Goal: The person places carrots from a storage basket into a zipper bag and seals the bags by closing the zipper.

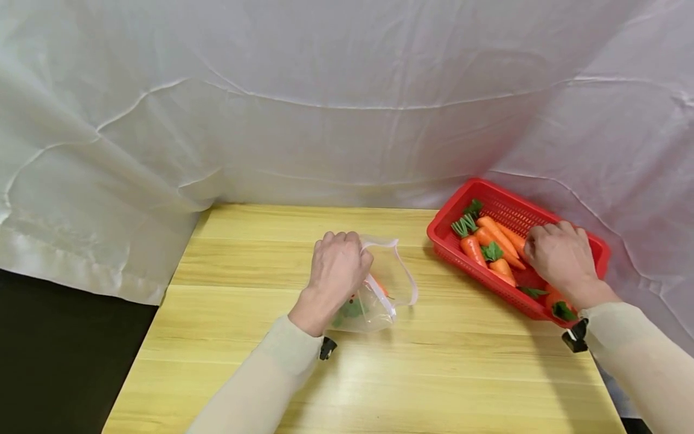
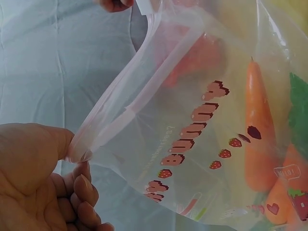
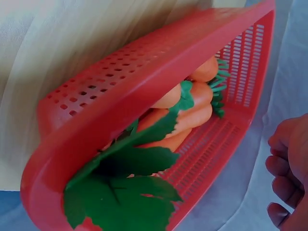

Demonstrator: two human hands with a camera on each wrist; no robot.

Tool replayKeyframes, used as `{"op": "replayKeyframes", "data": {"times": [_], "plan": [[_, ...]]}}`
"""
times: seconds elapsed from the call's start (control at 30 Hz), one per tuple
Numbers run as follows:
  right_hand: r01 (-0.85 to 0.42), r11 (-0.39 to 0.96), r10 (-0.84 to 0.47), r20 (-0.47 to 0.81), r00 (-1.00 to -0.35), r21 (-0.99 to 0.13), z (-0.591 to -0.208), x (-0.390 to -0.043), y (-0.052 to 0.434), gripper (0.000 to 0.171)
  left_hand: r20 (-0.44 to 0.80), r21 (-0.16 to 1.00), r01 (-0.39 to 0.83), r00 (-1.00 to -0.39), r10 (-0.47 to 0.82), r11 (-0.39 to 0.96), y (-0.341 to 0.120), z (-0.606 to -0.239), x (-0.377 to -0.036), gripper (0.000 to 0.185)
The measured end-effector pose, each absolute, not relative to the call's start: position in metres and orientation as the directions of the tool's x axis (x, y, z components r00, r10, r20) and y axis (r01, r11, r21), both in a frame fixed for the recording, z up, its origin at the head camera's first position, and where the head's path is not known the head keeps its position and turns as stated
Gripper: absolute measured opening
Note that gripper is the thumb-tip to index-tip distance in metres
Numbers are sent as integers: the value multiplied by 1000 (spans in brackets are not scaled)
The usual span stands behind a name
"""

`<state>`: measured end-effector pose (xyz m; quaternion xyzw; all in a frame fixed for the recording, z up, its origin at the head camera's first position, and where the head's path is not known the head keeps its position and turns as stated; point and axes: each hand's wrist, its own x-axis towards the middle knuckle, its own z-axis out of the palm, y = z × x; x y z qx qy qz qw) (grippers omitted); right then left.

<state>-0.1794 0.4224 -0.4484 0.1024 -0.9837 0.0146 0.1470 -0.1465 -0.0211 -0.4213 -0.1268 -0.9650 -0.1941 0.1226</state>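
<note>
the left hand point(image 1: 337, 263) has its fingers curled and pinches the rim of a clear plastic bag point(image 1: 374, 292). in the left wrist view the thumb and fingers point(image 2: 79, 190) squeeze the edge of the bag, and the mouth of the bag gapes open. the bag has small red strawberry and heart pictures on it. an orange carrot in the bag point(image 2: 259, 139) shows through the plastic. the bag sits near the middle of the yellow wood worktop point(image 1: 249, 337). the left arm comes in from below, and the back of the hand faces up.

the right hand point(image 1: 558, 256) is over the red basket point(image 1: 450, 250), palm down, fingers bent loosely. i cannot tell if it holds anything. the basket sits at the right back of the worktop. the carrots in the basket point(image 1: 490, 244) are orange with green tops and lie side by side, just beside the right hand. a white sheet point(image 1: 347, 90) hangs behind.
</note>
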Motion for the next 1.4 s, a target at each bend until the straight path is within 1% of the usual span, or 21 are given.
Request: {"op": "replayKeyframes", "data": {"times": [0.17,0.33,0.57,0.7,0.83,0.9,1.13,1.4], "plan": [[-187,982,-181,249,-951,0,-447,-182,431,12,285,351,295,-938,199,889,-22,-422,-146,28],[-160,987,-161,198,-967,24,-445,-180,444,11,275,361,294,-940,200,885,-23,-422,-146,28],[-149,987,-155,113,-981,63,-440,-166,464,9,234,383,281,-951,201,880,-24,-422,-145,26],[-173,981,-178,58,-982,84,-437,-154,472,18,228,395,281,-952,203,875,-25,-421,-144,24],[-177,980,-183,54,-982,93,-438,-145,477,28,227,402,280,-953,201,872,-24,-422,-144,23],[-174,981,-179,60,-982,91,-440,-144,478,29,223,404,278,-954,201,872,-24,-423,-144,23],[-205,974,-215,106,-971,95,-445,-163,475,21,226,391,271,-955,194,879,-24,-423,-144,21],[-211,972,-220,89,-971,106,-447,-196,467,20,207,384,264,-958,197,885,-24,-422,-142,22]]}}
